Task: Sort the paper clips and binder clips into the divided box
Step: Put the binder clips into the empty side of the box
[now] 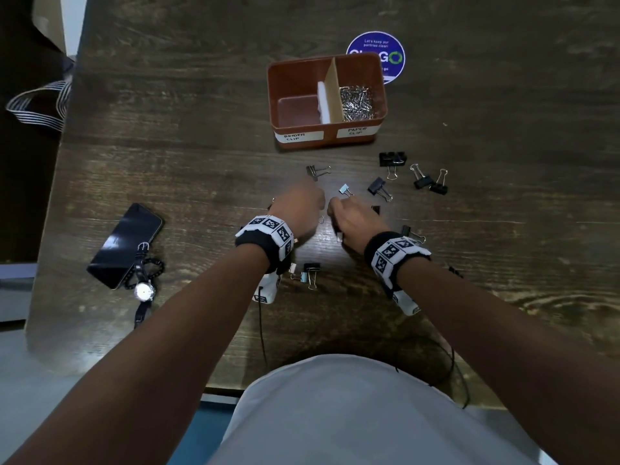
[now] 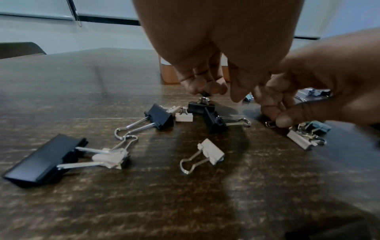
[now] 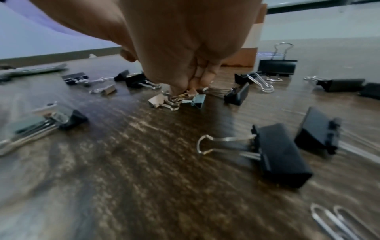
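The brown divided box point(image 1: 327, 135) stands at the back; its BINDER CLIP side is bare and its PAPER CLIP side holds a heap of paper clips point(image 1: 357, 102). Black, white and teal binder clips point(image 2: 160, 118) lie scattered in front of it. My left hand point(image 2: 205, 91) hovers low with curled fingers that pinch a small black binder clip point(image 2: 205, 93). Beside it, my right hand point(image 3: 185, 92) pinches a thin wire paper clip point(image 3: 180, 97) on the table, between a white binder clip point(image 3: 156, 101) and a teal one point(image 3: 198, 100). Two loose paper clips point(image 3: 339, 222) lie nearer me.
A phone point(image 1: 125, 245) and a wristwatch point(image 1: 144, 286) lie at the left of the wooden table point(image 1: 167, 146). A round blue sticker point(image 1: 375, 45) sits behind the box. Larger black binder clips point(image 1: 392, 159) lie to the right. A thin cable point(image 1: 261, 330) runs toward me.
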{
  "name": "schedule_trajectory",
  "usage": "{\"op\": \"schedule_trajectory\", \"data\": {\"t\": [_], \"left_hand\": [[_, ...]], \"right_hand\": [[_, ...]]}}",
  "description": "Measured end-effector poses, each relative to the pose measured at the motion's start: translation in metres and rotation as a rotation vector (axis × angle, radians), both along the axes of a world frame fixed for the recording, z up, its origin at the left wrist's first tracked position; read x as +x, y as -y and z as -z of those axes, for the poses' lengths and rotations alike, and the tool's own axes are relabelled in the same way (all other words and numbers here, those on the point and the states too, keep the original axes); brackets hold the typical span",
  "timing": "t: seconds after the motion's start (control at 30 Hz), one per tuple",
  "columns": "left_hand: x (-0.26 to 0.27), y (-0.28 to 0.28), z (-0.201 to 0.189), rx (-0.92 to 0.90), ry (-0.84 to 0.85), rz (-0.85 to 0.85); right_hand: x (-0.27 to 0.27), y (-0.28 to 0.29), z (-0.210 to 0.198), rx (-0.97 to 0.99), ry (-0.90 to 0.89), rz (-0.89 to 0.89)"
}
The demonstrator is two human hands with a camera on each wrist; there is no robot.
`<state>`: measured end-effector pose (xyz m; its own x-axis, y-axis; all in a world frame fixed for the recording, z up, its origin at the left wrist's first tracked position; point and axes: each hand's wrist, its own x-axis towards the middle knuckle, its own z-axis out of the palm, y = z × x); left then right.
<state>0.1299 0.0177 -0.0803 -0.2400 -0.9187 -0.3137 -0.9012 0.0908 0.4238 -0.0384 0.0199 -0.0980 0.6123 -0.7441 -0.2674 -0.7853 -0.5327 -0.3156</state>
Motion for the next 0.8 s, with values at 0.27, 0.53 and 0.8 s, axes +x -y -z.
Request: {"op": "schedule_trajectory", "data": {"t": [0.27, 0.53, 0.8], "left_hand": [[-0.001, 0.014, -0.011, 0.007, -0.043, -0.047], [-0.015, 0.022, -0.009, 0.045, -0.178, -0.261], [0.008, 0.05, 0.009, -0.08, 0.097, -0.109]], "right_hand": [[-0.001, 0.103, -0.081, -0.237, 0.59, 0.553], [-0.014, 0.156, -0.087, -0.149, 0.521, 0.57], [-0.095, 0.079, -0.048, -0.182, 0.493, 0.815]]}}
